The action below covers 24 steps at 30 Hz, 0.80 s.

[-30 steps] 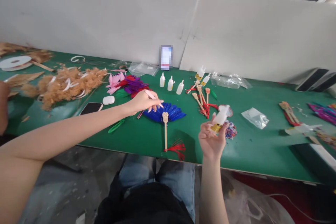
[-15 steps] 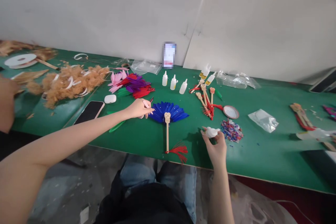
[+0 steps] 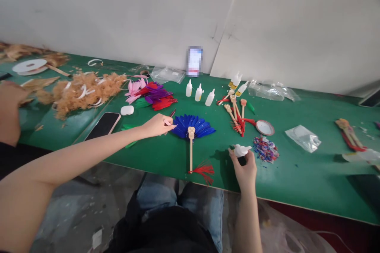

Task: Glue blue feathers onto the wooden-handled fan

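A fan of blue feathers [image 3: 196, 125] lies on the green table, with a pale wooden handle [image 3: 191, 154] and a red tassel [image 3: 205, 170] at its lower end. At the fan's left edge, my left hand [image 3: 158, 125] is closed around slim tweezers [image 3: 173, 113], partly hidden by the fingers. My right hand [image 3: 246, 168], to the right of the handle, grips a small white glue bottle [image 3: 241, 150] tilted on its side. Just beyond it is a pile of small red, blue and white bits [image 3: 265, 149].
Several white bottles [image 3: 199, 93] stand behind the fan. Wooden handles with red tassels [image 3: 234, 106], a round lid [image 3: 265, 127] and a plastic bag [image 3: 303, 138] lie to the right. Coloured feathers [image 3: 156, 95], a phone [image 3: 102, 126] and another person's hand [image 3: 8, 110] are leftward.
The view has shifted slightly, moving the table's contents a little rightward. My left hand has turned slightly at the fan's edge. The glue bottle stays in my right hand.
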{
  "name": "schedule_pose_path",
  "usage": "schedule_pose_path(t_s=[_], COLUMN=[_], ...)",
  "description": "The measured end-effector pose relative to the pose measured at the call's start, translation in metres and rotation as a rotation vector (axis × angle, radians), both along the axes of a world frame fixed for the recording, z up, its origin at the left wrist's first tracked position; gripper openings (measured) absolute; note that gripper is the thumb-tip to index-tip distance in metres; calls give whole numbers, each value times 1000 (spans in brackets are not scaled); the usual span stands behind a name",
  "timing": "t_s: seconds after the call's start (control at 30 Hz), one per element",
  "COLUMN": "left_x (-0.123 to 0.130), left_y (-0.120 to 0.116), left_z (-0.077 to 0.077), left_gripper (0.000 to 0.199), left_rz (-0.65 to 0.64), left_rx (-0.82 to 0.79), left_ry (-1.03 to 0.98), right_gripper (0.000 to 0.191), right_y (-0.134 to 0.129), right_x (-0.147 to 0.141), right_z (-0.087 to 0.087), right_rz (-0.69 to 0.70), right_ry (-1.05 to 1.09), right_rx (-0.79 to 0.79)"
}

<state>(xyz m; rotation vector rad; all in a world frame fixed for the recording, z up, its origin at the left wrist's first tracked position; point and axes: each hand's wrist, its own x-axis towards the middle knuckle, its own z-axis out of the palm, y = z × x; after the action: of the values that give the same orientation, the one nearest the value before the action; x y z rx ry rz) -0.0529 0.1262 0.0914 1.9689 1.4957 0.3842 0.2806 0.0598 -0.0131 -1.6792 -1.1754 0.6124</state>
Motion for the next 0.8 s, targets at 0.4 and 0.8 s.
schedule_pose_path(t_s=[0.4, 0.8], left_x=[-3, -2], left_y=[3, 4], left_z=[-10, -9], left_gripper=[34, 41], left_rz=[16, 60], left_rx=[62, 81], left_ry=[50, 38], right_gripper=[51, 52], right_y=[-1, 0], right_x=[0, 2], right_z=[4, 1], right_rz=[-20, -12], right_ry=[-15, 1], right_rx=[-43, -34])
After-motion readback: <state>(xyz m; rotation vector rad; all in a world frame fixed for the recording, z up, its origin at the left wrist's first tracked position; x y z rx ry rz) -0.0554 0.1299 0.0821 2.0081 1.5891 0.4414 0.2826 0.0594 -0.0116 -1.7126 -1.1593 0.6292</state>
